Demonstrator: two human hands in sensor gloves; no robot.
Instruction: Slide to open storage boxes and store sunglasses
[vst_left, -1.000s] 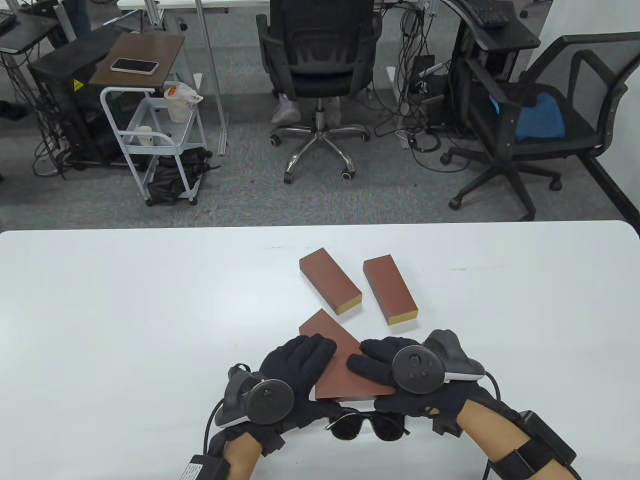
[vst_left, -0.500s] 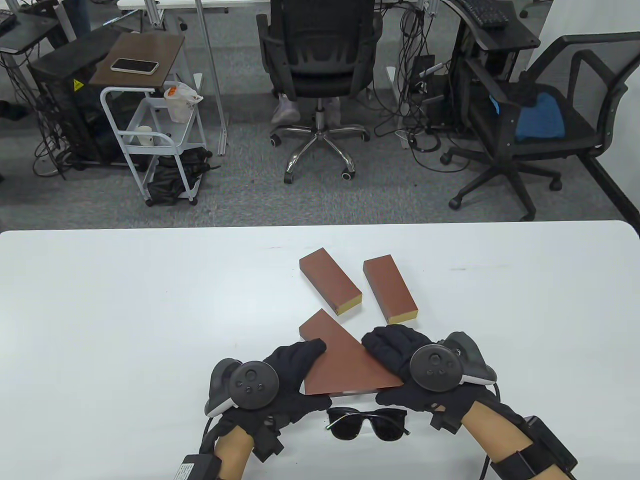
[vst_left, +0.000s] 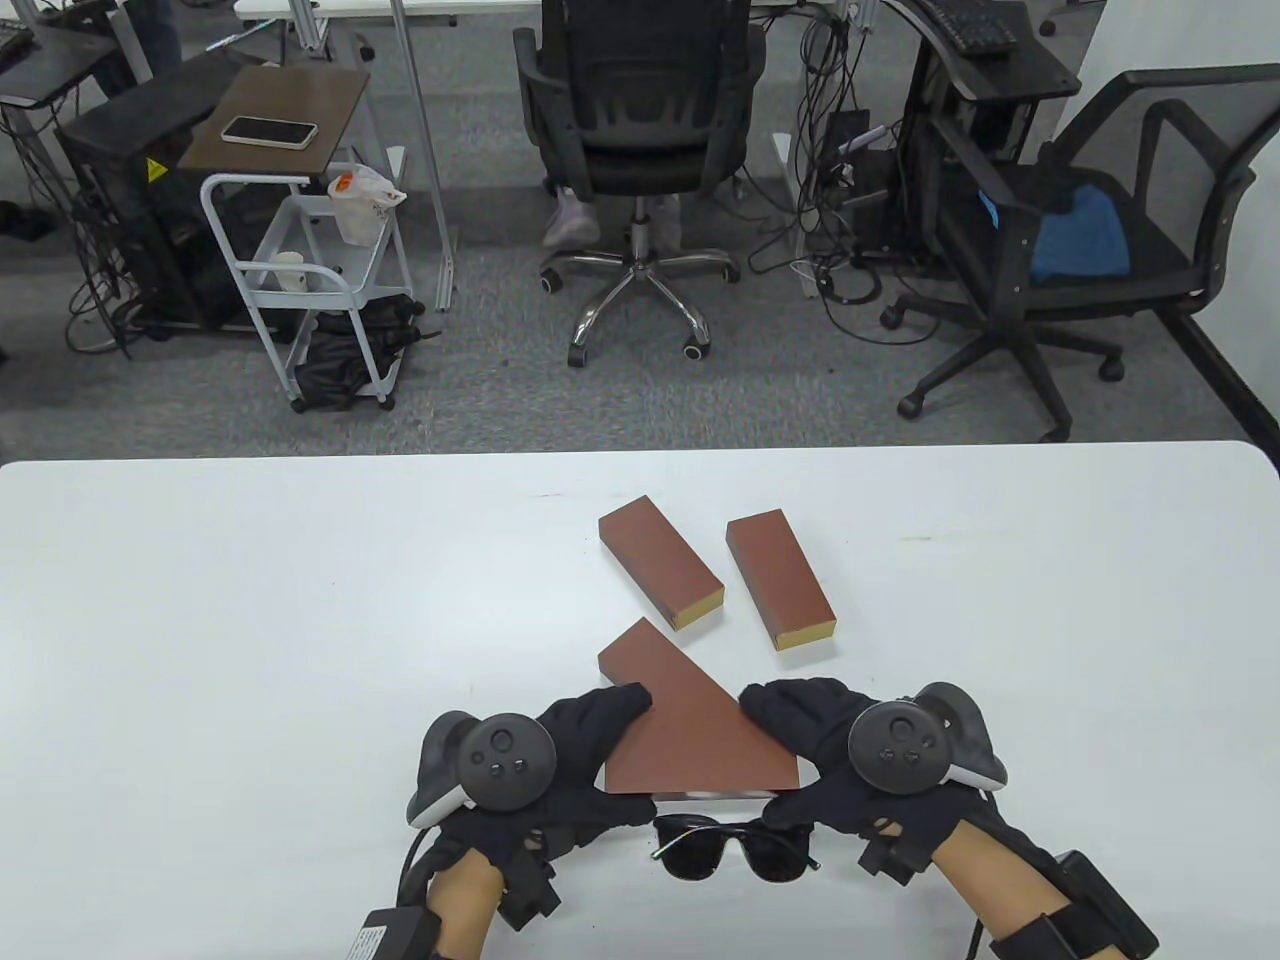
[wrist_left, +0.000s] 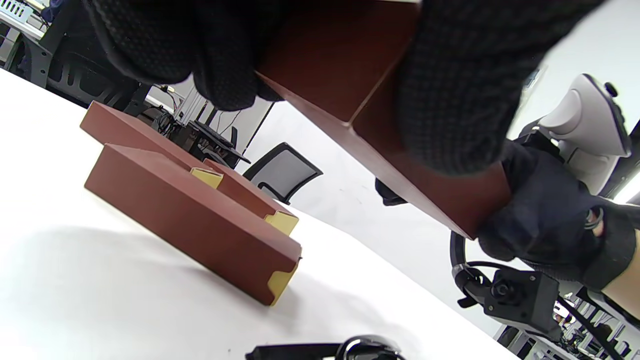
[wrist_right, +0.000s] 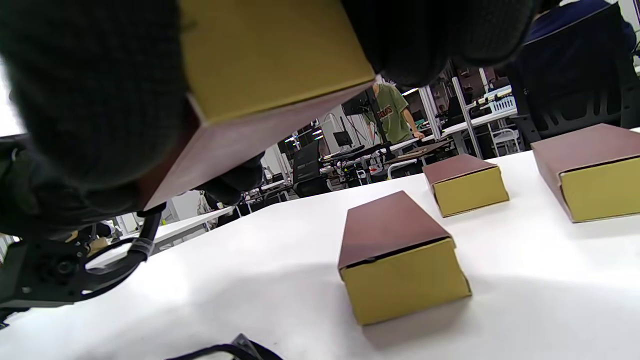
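Observation:
Both hands hold one reddish-brown storage box (vst_left: 705, 750) above the table near the front edge. My left hand (vst_left: 590, 735) grips its left end, also seen in the left wrist view (wrist_left: 340, 65). My right hand (vst_left: 810, 725) grips its right end, where the yellow inner drawer (wrist_right: 270, 60) shows between the fingers. The box looks closed. Black sunglasses (vst_left: 730, 845) lie on the table just in front of the held box, between my wrists. They also show in the left wrist view (wrist_left: 350, 350).
Three more brown boxes with yellow ends lie on the white table (vst_left: 250, 650). One (vst_left: 630, 650) is partly hidden behind the held box; two (vst_left: 660, 565) (vst_left: 780, 580) are farther back. Office chairs and a cart stand beyond the far edge.
My right hand slid off the top of the box to its right end. My left hand shifted left along the left end. The box sits more level and the sunglasses show more fully.

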